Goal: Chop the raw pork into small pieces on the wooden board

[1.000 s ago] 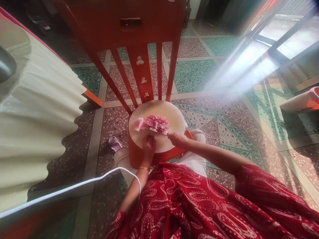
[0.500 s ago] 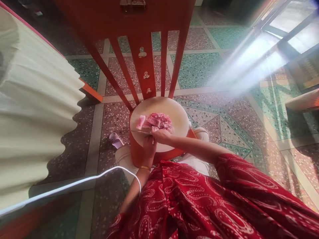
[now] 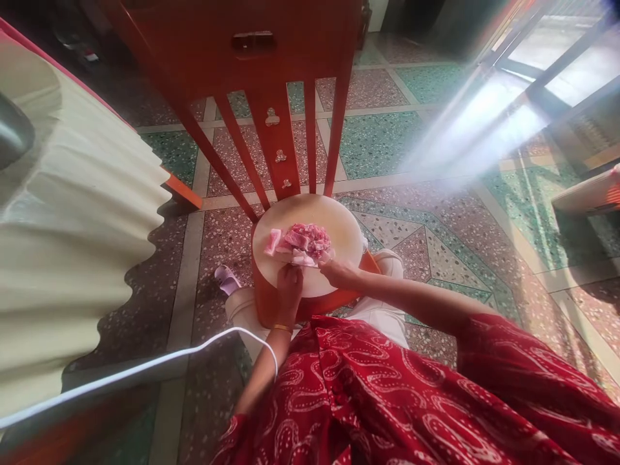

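Observation:
A round cutting board (image 3: 334, 216) lies on a chair seat in front of me, with a heap of pink raw meat (image 3: 310, 237) in its middle. One pale strip of meat (image 3: 272, 241) sits apart at the heap's left end. My right hand (image 3: 341, 274) is closed around a knife (image 3: 309, 265). Its thin blade points left along the near side of the heap; the handle is hidden in my fist. Fingers curled, my left hand (image 3: 289, 279) grips the meat's near edge beside the blade tip; what lies under those fingers is mostly hidden.
The orange-red wooden chair's slatted back (image 3: 271, 148) rises beyond the board. A cream ruffled cloth (image 3: 97, 213) hangs at left. A white cable (image 3: 194, 350) crosses low on the left to my left forearm. A lilac slipper (image 3: 227, 279) shows on the terrazzo floor (image 3: 387, 148).
My right hand has moved right with the knife, away from my left hand. The blade no longer sticks out left past my left hand. My left hand has barely moved.

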Demonstrator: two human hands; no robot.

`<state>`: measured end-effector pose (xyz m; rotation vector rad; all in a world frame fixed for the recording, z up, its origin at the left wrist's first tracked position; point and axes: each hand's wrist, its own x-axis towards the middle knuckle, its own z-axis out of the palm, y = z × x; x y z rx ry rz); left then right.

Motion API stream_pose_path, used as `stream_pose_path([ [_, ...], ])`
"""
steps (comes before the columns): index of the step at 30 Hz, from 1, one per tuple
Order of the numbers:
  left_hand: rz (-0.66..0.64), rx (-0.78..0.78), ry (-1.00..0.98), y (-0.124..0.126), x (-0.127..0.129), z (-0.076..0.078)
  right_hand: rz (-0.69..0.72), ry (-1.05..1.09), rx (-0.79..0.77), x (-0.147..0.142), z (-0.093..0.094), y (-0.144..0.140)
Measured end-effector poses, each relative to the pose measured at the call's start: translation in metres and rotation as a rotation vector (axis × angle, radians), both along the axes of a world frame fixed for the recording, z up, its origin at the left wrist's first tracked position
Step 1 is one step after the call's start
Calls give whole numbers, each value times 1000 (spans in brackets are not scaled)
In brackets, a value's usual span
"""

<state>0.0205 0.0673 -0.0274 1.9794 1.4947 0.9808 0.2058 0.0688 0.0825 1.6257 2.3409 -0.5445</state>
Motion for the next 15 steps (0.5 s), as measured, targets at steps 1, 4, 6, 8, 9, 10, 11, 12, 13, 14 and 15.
stream_pose_path([
  [1, 6, 1, 4, 1, 0, -2, 2, 2, -6, -2, -1, 0],
  [4, 28, 6, 24, 6, 0, -10, 8, -4, -40, -10, -3, 5],
  [6, 19, 43, 64, 9, 0, -16, 24, -3, -68, -23, -3, 16],
  [8, -4, 100, 107, 11, -1, -20, 40, 22, -81, -41, -4, 31],
  [9, -14, 123, 121, 12, -1, -21, 45, 37, -86, -50, -5, 38],
  [10, -16, 137, 127, 12, -1, -22, 50, 49, -90, -59, -5, 44],
  [11, -11, 144, 131, 12, -1, -23, 58, 59, -94, -64, -6, 48],
  [12, -2, 147, 132, 11, -1, -22, 68, 69, -94, -67, -7, 50],
  [13, 5, 145, 133, 10, -1, -21, 76, 77, -87, -65, -7, 48],
  [14, 14, 143, 130, 9, -1, -20, 80, 84, -74, -58, -7, 45],
  [15, 21, 143, 119, 8, -1, -18, 75, 88, -55, -48, -6, 39],
])
